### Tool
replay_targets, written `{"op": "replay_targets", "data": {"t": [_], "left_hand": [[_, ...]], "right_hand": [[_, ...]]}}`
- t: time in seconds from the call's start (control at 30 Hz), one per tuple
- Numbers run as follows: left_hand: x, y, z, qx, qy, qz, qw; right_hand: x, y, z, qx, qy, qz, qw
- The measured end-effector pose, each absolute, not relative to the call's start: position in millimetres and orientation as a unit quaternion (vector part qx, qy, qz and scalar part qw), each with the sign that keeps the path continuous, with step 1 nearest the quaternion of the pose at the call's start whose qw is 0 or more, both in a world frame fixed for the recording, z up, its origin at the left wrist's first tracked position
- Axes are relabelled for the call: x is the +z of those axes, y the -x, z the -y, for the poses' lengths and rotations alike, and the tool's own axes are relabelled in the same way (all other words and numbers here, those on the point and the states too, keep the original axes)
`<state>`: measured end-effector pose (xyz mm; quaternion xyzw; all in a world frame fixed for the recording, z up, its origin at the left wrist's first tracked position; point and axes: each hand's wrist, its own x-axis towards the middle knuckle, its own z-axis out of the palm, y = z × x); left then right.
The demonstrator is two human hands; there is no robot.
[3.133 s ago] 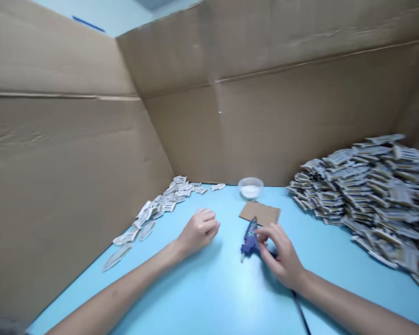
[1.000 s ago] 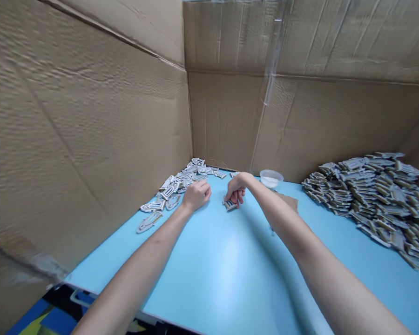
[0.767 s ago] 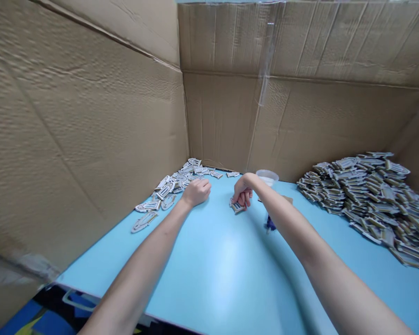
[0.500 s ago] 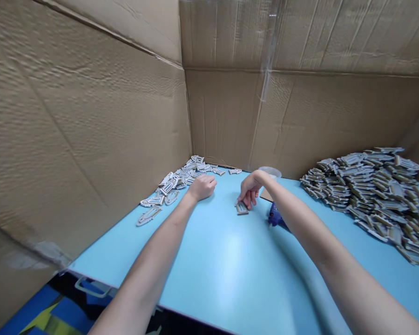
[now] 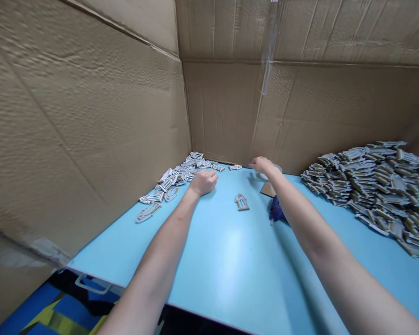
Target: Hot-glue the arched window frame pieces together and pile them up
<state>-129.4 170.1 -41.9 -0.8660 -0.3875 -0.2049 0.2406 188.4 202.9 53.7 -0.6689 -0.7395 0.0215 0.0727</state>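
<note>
A small arch-shaped cutout piece [image 5: 242,202] lies alone on the light blue table [image 5: 226,260]. My left hand [image 5: 204,181] rests on the table as a loose fist beside a scatter of white cutout pieces [image 5: 181,174]; nothing shows in it. My right hand [image 5: 261,164] reaches far back, over the small clear bowl [image 5: 278,168], which it mostly hides; its fingers are too blurred to read. A blue glue gun [image 5: 276,213] lies by my right forearm, next to a brown cardboard scrap [image 5: 267,189].
A big heap of grey-brown cutout pieces [image 5: 373,186] fills the right side of the table. Cardboard walls [image 5: 91,116] enclose the table at left and back. The table's near edge [image 5: 132,293] drops to a blue patterned floor with a metal handle [image 5: 91,284].
My right hand let go of the arch piece on the table and moved back toward the bowl. Earlier it left the glue gun. The left hand stayed in place.
</note>
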Motion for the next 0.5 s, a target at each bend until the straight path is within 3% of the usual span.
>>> {"op": "replay_targets", "data": {"t": [0.5], "left_hand": [[-47.9, 123.2, -172.2, -0.219, 0.855, 0.398, 0.248]], "right_hand": [[37.4, -181.5, -216.8, -0.022, 0.796, 0.596, 0.104]]}}
